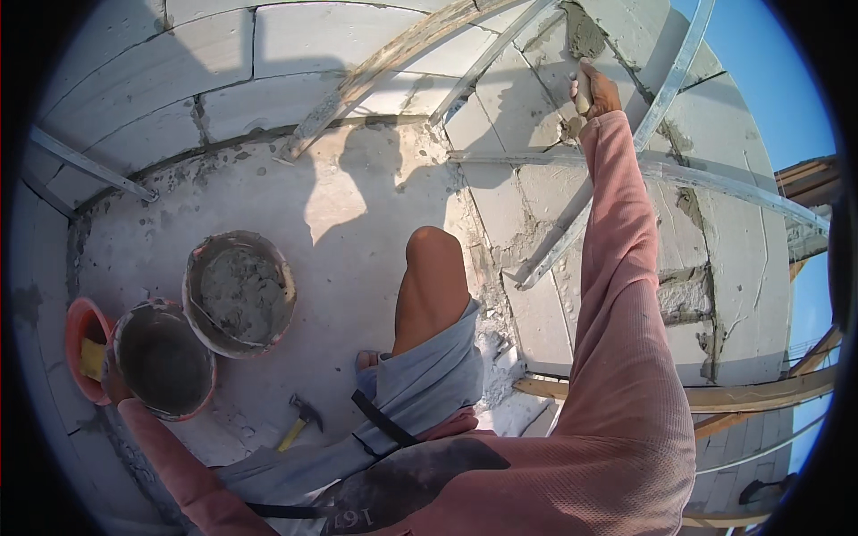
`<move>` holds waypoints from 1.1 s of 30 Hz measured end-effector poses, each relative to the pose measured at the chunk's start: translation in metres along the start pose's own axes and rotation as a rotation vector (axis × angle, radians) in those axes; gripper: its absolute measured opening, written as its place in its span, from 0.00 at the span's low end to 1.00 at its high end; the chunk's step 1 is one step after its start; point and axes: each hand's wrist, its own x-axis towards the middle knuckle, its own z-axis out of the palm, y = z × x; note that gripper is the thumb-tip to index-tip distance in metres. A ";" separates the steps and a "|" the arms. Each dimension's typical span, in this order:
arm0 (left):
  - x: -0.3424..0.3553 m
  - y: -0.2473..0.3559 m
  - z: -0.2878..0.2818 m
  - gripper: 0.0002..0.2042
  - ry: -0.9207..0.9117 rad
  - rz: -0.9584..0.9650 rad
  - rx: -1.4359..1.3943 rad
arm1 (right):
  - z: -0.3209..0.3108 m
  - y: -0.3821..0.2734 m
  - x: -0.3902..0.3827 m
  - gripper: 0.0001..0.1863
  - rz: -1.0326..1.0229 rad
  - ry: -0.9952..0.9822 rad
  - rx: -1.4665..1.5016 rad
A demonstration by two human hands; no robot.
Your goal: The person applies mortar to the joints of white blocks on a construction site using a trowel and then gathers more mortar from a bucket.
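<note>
My right hand point(597, 89) is closed around a trowel handle point(582, 92), held high against the block wall point(536, 192) so the tool meets the mortar joint point(585, 36). My left hand point(114, 380) rests on the rim of an empty bucket point(163, 359), though its closure cannot be determined. The mortar bucket point(239, 293) stands beside it. A yellow-handled hammer point(299, 422) lies near my foot.

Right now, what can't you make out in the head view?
- Right hand: its tool is mostly hidden in the grip; only a handle shows.
- Left hand: at the bucket rim, fingers hidden behind it.
- Orange tub: half covered by the bucket, contents unclear.
- Hammer: small, head detail unreadable.
</note>
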 end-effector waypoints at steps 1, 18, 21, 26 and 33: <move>0.001 0.002 -0.002 0.27 0.001 0.005 0.004 | -0.002 0.004 -0.004 0.14 0.002 0.003 0.006; -0.014 0.045 -0.001 0.27 0.092 -0.199 -0.165 | 0.051 0.023 0.011 0.15 -0.190 0.128 -0.418; -0.022 0.051 0.000 0.27 0.058 -0.164 -0.119 | 0.066 0.021 0.001 0.15 -0.225 0.178 -0.402; -0.011 0.022 0.007 0.27 0.064 0.028 -0.030 | 0.061 0.027 0.010 0.17 -0.354 0.266 -0.382; -0.016 0.047 0.009 0.27 0.039 -0.186 -0.278 | 0.051 0.049 -0.025 0.16 -0.438 0.473 -0.528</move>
